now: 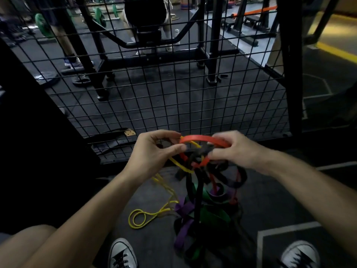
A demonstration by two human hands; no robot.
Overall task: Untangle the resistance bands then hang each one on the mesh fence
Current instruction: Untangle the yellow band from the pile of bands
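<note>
I hold a knot of resistance bands in front of the black mesh fence point(173, 93). My left hand point(154, 149) pinches the knot where the thin yellow band point(152, 214) and the red band point(202, 138) cross. My right hand point(235, 149) grips the other side of the red loop and a black band point(199, 151). Purple point(183, 235) and green point(214, 213) bands hang tangled below, down to the floor between my shoes. The yellow band's loose end lies coiled on the floor at the left.
Behind the fence stand a black weight rack point(210, 55), green barbell plates point(43, 26) and people's legs point(73, 60). A dark wall point(29, 132) closes the left side. A thick black post point(289, 74) stands at the right. My two grey sneakers point(121, 254) are on the dark floor.
</note>
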